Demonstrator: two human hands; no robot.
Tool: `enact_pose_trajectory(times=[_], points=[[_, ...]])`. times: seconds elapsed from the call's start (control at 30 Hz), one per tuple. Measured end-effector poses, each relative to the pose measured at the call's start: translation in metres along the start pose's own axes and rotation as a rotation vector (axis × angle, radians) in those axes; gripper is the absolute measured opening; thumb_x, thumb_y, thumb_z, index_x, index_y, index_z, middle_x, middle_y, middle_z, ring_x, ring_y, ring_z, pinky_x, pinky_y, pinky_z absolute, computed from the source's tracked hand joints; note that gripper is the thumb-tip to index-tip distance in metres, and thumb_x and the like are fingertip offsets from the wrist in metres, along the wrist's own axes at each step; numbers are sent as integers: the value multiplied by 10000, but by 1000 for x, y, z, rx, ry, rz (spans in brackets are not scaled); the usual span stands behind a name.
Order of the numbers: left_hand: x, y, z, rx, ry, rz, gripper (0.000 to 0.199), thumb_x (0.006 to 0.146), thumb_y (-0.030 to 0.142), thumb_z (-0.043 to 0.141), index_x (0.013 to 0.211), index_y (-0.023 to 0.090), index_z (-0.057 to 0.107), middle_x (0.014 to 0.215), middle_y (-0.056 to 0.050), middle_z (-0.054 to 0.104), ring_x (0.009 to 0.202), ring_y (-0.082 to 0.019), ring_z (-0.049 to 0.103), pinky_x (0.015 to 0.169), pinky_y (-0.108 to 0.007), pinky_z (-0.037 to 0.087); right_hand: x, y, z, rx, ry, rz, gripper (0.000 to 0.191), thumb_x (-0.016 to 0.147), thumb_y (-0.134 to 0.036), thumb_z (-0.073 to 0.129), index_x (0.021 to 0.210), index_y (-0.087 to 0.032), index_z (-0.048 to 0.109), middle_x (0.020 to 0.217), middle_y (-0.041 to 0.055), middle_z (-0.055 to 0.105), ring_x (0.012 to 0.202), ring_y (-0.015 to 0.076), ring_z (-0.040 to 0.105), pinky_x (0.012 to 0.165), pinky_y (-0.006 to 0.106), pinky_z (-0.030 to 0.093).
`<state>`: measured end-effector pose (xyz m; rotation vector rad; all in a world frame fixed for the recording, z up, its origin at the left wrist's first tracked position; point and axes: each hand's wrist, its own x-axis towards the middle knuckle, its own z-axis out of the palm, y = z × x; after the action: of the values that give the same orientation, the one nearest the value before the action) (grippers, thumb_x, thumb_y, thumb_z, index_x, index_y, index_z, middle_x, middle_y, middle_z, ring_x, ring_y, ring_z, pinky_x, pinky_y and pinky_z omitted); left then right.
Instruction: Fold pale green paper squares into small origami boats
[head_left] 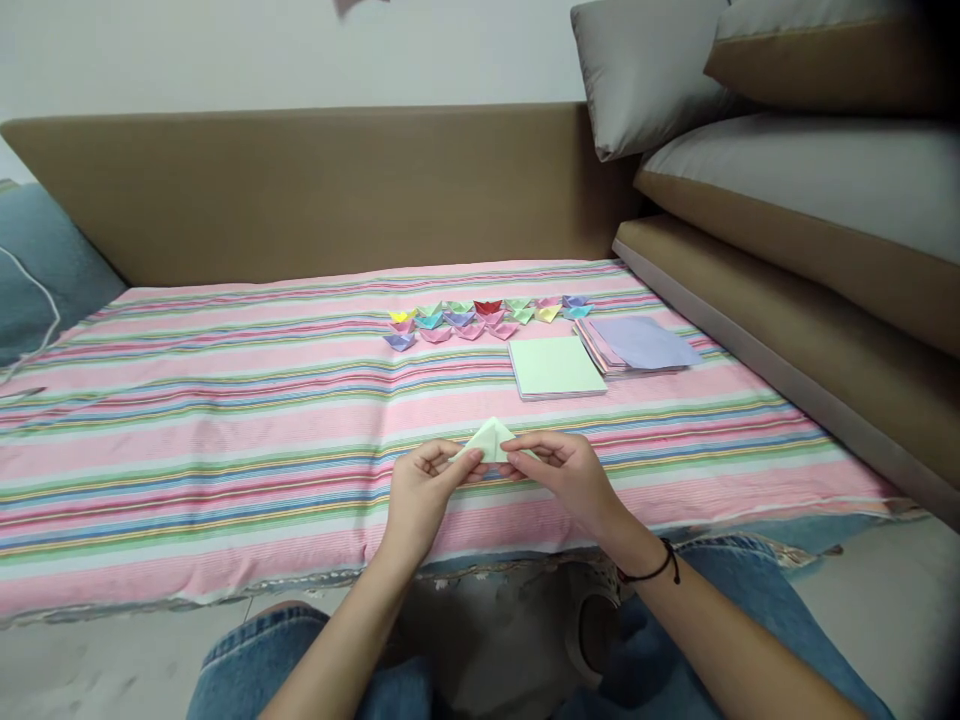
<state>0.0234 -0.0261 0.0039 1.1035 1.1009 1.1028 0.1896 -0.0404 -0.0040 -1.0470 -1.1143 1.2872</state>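
Observation:
Between my hands is a pale green folded paper (491, 438), its peak pointing away from me and a crease running down the middle. My left hand (431, 482) pinches its left corner between thumb and fingers. On the other side, my right hand (566, 472) pinches the right part the same way. The fingertips hide both lower corners. Both hands hold the paper just above the striped cloth. Farther back lie several small folded paper boats (487, 308) in rows, in yellow, pink, blue, green, red and purple.
A stack of pale green square paper (556, 366) lies right of centre, beside a looser pile topped with a purple sheet (645, 343). The striped cloth (187, 430) covers the seat. Grey and brown cushions (810, 190) are piled at right; a white cable (49, 310) hangs at left.

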Motion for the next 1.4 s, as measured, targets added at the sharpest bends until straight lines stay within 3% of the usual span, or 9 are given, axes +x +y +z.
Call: enact_pose_trajectory(times=[0.13,0.33,0.47,0.57,0.7,0.9,1.07,1.27,1.4], points=[[0,0,2,20,-14,-62,237,621,338,747,647,126,645,596,-46,691,603,-174,669,621,-263,539,2,1,1,21,21,45,178,642,-328,734,765,-200,719,787,35,705,648,169,650,618,298,545],[0,-1,4,-48,-5,-202,276,601,361,757,607,124,615,574,-40,682,515,-133,636,558,-237,523,4,6,-2,139,-12,302,215,659,-355,730,723,-150,716,632,25,675,596,126,620,577,233,502],[1,0,4,-74,-19,-234,288,594,354,762,594,118,598,564,-35,669,480,-112,611,524,-219,510,5,7,-4,165,-30,343,236,666,-362,724,735,-136,714,638,34,677,585,116,615,569,221,493],[1,-1,4,-101,-27,-217,287,593,351,762,615,125,587,582,-27,667,547,-121,631,581,-229,525,4,6,-4,115,-20,298,254,633,-365,744,735,-134,711,637,39,676,593,137,623,577,246,504],[2,-3,3,-135,-79,-130,269,568,305,781,690,131,616,689,-7,674,649,-125,636,674,-250,531,5,5,-2,4,-5,131,236,609,-331,757,760,-156,706,674,37,685,593,157,637,597,280,522],[4,-8,3,-29,-49,-19,264,569,275,782,716,122,624,631,-3,658,593,-115,612,599,-213,498,2,10,0,-122,-12,-105,213,681,-294,701,865,-187,685,781,43,686,679,187,646,623,304,529],[1,-9,6,-59,19,56,239,594,257,765,714,143,593,632,25,646,579,-91,597,560,-176,466,0,11,2,-230,3,-143,242,716,-265,663,947,-192,671,684,17,653,625,169,615,572,279,497],[-1,-9,8,1,77,35,229,585,273,767,650,128,603,577,9,636,552,-110,610,547,-193,471,1,9,5,-224,65,-188,156,726,-240,652,870,-181,660,834,48,678,725,162,612,654,268,489],[-1,-11,8,-5,102,8,232,577,283,772,634,133,605,536,13,626,532,-121,621,535,-197,474,1,9,6,-193,56,-212,174,717,-206,656,886,-187,618,796,33,661,732,154,611,651,246,479]])
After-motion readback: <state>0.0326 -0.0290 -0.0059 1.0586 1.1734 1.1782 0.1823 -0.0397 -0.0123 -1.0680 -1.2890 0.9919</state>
